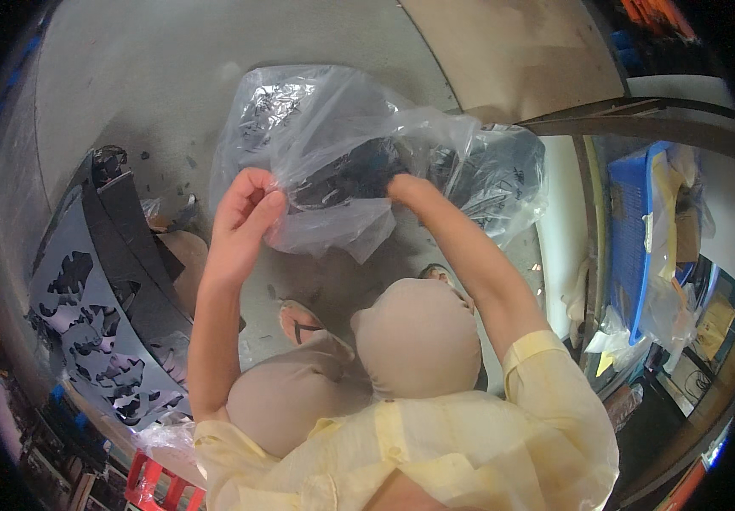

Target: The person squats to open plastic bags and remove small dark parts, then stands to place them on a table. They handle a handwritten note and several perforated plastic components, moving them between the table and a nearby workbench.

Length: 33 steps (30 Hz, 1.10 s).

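Note:
A large clear plastic bag point(325, 111) lies on the floor in front of me, with dark pieces showing through it. My left hand point(252, 209) is closed in a pinch on the near left edge of the bag's mouth. Through that mouth reaches my right hand point(400, 186), its fingers hidden among black pieces point(354, 175) in the bag. Whether it grips any of them does not show. More black pieces show through the plastic at the bag's right end.
On the left lean dark foam-like sheets point(99, 298) with cut-out shapes. A blue plastic basket point(631, 230) with plastic bags stands at the right, near a brown board point(512, 51). A red stool point(150, 484) is at the lower left. Dark scraps lie on the floor.

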Each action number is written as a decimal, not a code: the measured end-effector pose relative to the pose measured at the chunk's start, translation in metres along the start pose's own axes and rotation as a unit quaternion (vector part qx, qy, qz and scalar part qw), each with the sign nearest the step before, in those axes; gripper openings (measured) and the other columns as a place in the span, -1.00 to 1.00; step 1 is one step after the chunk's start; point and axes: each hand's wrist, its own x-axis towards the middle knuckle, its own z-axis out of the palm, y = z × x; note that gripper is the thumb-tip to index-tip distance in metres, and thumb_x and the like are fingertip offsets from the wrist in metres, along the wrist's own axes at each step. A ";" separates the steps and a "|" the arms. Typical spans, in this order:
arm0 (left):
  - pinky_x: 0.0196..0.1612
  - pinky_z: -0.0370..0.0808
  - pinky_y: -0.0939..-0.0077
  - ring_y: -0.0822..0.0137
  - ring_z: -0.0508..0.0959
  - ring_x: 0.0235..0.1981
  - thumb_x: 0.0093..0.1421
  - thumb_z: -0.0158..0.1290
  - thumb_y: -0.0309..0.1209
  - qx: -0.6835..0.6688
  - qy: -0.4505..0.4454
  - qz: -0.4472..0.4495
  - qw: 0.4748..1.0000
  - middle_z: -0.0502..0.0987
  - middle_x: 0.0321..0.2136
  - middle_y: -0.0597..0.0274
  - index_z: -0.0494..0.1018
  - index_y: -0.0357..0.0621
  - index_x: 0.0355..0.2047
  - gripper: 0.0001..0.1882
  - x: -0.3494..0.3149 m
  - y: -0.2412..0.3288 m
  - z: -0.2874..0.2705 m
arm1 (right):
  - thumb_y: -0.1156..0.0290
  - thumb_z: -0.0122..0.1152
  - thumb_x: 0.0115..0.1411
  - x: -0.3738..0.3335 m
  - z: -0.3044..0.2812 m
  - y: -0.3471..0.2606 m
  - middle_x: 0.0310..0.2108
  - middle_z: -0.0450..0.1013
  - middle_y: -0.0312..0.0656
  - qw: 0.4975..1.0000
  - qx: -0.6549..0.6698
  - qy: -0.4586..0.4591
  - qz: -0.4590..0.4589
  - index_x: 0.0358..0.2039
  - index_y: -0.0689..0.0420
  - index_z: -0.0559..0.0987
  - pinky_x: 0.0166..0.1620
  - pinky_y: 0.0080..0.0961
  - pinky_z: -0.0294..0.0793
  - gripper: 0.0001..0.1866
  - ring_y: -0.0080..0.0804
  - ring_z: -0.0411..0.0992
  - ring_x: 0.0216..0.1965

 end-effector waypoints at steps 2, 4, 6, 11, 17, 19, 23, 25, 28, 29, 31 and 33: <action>-0.52 0.22 0.76 0.64 0.29 -0.58 0.18 -0.05 -0.44 -0.010 0.002 0.000 1.000 0.33 -0.57 0.48 0.33 -0.11 -0.32 -0.93 -0.005 0.000 -0.004 | 0.30 0.03 0.03 0.001 0.020 0.003 -0.18 0.44 -0.07 0.969 -0.078 -0.171 0.163 -0.17 0.12 0.49 -0.13 -0.28 0.39 -0.66 -0.10 0.42 -0.18; -0.53 0.23 0.75 0.64 0.30 -0.58 0.18 -0.06 -0.46 -0.024 -0.018 0.004 1.000 0.33 -0.57 0.47 0.33 -0.11 -0.33 -0.95 -0.008 -0.002 -0.009 | 0.35 0.00 0.03 -0.002 0.034 0.002 -0.26 0.47 -0.05 0.964 -0.087 -0.205 0.144 -0.26 0.15 0.53 -0.17 -0.24 0.41 -0.72 -0.08 0.44 -0.21; -0.54 0.23 0.75 0.63 0.30 -0.59 0.18 -0.06 -0.47 -0.050 0.100 0.010 0.994 0.33 -0.58 0.47 0.34 -0.11 -0.34 -0.95 -0.006 0.000 -0.017 | 0.38 -0.01 0.02 -0.007 0.041 -0.002 -0.30 0.48 -0.04 0.951 -0.106 -0.249 0.147 -0.31 0.16 0.55 -0.19 -0.23 0.42 -0.75 -0.07 0.44 -0.22; -0.54 0.21 0.77 0.64 0.28 -0.61 0.17 -0.04 -0.47 -0.003 0.067 0.004 0.998 0.33 -0.58 0.48 0.35 -0.13 -0.36 -0.96 -0.009 0.008 -0.020 | 0.38 0.00 0.02 -0.015 0.037 -0.005 -0.29 0.47 -0.03 0.981 -0.073 -0.124 0.129 -0.30 0.16 0.54 -0.17 -0.23 0.41 -0.75 -0.08 0.44 -0.22; -0.53 0.19 0.77 0.66 0.27 -0.58 0.16 0.00 -0.44 -0.023 0.055 -0.018 0.998 0.34 -0.56 0.50 0.35 -0.13 -0.37 -0.93 -0.002 0.002 -0.012 | 0.38 0.02 0.00 0.021 0.036 0.009 -0.27 0.46 -0.03 0.997 0.014 0.065 0.034 -0.30 0.16 0.53 -0.16 -0.24 0.40 -0.75 -0.09 0.43 -0.21; -0.52 0.19 0.78 0.67 0.27 -0.57 0.15 0.00 -0.44 -0.013 0.077 -0.018 0.997 0.34 -0.56 0.51 0.35 -0.12 -0.37 -0.94 -0.005 0.001 -0.012 | 0.38 0.03 0.00 0.039 0.035 0.014 -0.27 0.46 -0.03 0.997 0.026 0.062 0.035 -0.30 0.16 0.53 -0.15 -0.24 0.40 -0.75 -0.09 0.43 -0.21; -0.51 0.18 0.79 0.69 0.26 -0.55 0.15 -0.01 -0.46 0.017 0.042 -0.027 0.999 0.33 -0.55 0.53 0.36 -0.11 -0.37 -0.95 -0.011 -0.003 -0.003 | 0.38 0.04 -0.01 0.051 0.029 0.025 -0.26 0.45 -0.02 0.997 0.039 0.060 0.016 -0.29 0.17 0.52 -0.14 -0.24 0.40 -0.74 -0.10 0.43 -0.20; -0.49 0.16 0.80 0.70 0.25 -0.54 0.15 -0.01 -0.46 0.023 0.018 -0.024 0.999 0.32 -0.55 0.55 0.36 -0.12 -0.36 -0.94 -0.011 -0.006 0.002 | 0.38 0.04 -0.01 0.043 0.023 0.028 -0.26 0.45 -0.02 0.996 0.025 0.077 -0.025 -0.29 0.17 0.52 -0.14 -0.25 0.39 -0.74 -0.10 0.42 -0.20; -0.47 0.16 0.81 0.71 0.24 -0.51 0.15 0.00 -0.45 0.018 0.055 -0.028 0.998 0.32 -0.54 0.55 0.36 -0.11 -0.35 -0.93 -0.010 -0.009 0.003 | 0.37 0.05 -0.02 0.015 0.010 0.027 -0.25 0.44 -0.02 0.982 -0.040 0.128 -0.133 -0.29 0.17 0.51 -0.13 -0.25 0.39 -0.74 -0.11 0.42 -0.20; -0.46 0.17 0.81 0.71 0.25 -0.51 0.15 0.00 -0.45 0.029 0.052 -0.023 0.998 0.32 -0.54 0.55 0.36 -0.12 -0.35 -0.93 -0.009 -0.010 0.003 | 0.37 0.05 -0.02 0.002 0.004 0.024 -0.25 0.44 -0.02 0.975 -0.086 0.138 -0.151 -0.29 0.17 0.51 -0.13 -0.25 0.39 -0.74 -0.11 0.42 -0.20; -0.45 0.20 0.79 0.70 0.27 -0.50 0.15 0.00 -0.44 0.045 0.046 -0.001 0.998 0.33 -0.53 0.54 0.36 -0.13 -0.34 -0.92 -0.010 -0.015 0.005 | 0.40 0.04 -0.03 -0.028 -0.009 0.017 -0.27 0.44 -0.07 0.934 -0.167 0.202 -0.244 -0.31 0.15 0.51 -0.14 -0.25 0.39 -0.76 -0.12 0.42 -0.22; -0.43 0.23 0.77 0.68 0.29 -0.48 0.15 0.00 -0.45 0.082 0.009 -0.023 0.996 0.33 -0.53 0.54 0.36 -0.17 -0.33 -0.90 -0.010 -0.024 0.009 | 0.46 0.11 -0.12 -0.070 -0.023 0.009 -0.28 0.44 -0.12 0.912 -0.184 0.256 -0.261 -0.34 0.13 0.51 -0.12 -0.29 0.38 -0.75 -0.17 0.40 -0.25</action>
